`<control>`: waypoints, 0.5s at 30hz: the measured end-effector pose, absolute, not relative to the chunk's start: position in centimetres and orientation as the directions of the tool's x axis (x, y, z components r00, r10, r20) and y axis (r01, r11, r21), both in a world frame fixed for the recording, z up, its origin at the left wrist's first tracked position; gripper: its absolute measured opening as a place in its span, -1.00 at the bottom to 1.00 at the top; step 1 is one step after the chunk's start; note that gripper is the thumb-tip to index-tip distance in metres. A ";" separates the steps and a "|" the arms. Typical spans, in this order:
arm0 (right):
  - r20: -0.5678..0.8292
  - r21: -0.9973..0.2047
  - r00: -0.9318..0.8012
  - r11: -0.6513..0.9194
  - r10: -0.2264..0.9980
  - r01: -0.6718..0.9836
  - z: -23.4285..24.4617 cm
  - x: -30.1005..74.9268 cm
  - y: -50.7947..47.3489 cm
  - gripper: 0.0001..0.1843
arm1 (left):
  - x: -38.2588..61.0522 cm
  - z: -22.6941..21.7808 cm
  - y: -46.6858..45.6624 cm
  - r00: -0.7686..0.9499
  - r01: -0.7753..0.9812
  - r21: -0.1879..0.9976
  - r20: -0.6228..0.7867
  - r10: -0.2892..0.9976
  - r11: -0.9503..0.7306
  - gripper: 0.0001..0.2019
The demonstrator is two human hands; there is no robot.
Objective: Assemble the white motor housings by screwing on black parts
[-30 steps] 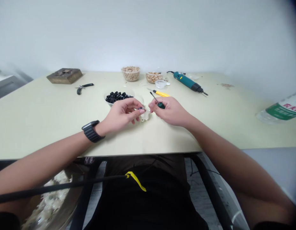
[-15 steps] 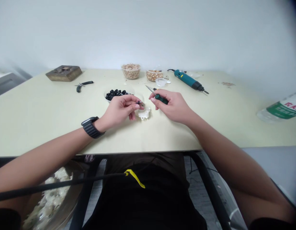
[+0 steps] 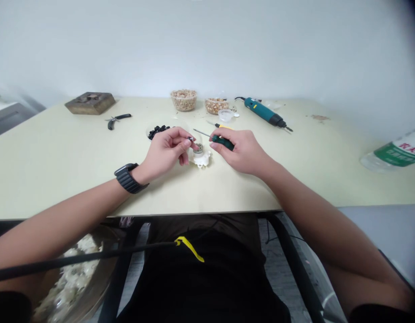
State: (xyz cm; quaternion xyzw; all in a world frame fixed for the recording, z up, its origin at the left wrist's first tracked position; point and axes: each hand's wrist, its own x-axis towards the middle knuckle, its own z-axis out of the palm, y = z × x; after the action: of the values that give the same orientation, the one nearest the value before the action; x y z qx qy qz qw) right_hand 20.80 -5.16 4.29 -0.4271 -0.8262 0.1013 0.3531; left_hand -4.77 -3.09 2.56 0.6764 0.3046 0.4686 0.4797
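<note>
My left hand (image 3: 169, 152), a black watch on its wrist, pinches a small dark part between thumb and fingers just left of a white plastic piece (image 3: 201, 157) lying on the table. My right hand (image 3: 243, 150) is closed round a small green-handled screwdriver (image 3: 214, 138); its metal shaft points left, toward my left fingertips and above the white piece. A bowl of black parts (image 3: 157, 131) sits just behind my left hand, partly hidden by it.
At the back of the pale table (image 3: 59, 157) stand two tubs of tan bits (image 3: 183, 99), a small clear cup (image 3: 225, 115) and a teal electric screwdriver (image 3: 263, 112). Pliers (image 3: 117, 119) and a wooden block (image 3: 89, 102) lie at the left. A plastic bottle (image 3: 394, 154) lies at the right edge.
My right hand has swung the screwdriver's shaft down and leftward, so it now points at my left fingertips. My left hand has lifted slightly off the white piece.
</note>
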 end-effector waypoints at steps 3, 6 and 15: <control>0.511 -0.443 -0.388 0.622 0.767 0.645 4.3 20.8 -5.2 -0.75 | -4.7 2.6 -3.1 0.365 -0.061 0.937 0.340 0.866 -0.343 -0.60; 0.550 -0.418 -0.410 0.664 0.728 0.620 4.3 20.8 -5.3 -0.69 | -4.6 2.5 -3.1 0.360 -0.077 0.941 0.334 0.871 -0.329 -0.59; 0.640 -0.359 -0.396 0.712 0.658 0.603 4.1 21.2 -5.0 -0.72 | -4.6 2.6 -3.1 0.330 -0.087 0.935 0.352 0.876 -0.343 -0.62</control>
State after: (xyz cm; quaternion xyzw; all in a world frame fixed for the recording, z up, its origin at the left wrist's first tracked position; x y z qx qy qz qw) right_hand 21.21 -5.00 4.10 -0.3776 -0.8348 0.0343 0.3991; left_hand -4.57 -3.14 2.60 0.6539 0.3018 0.4939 0.4873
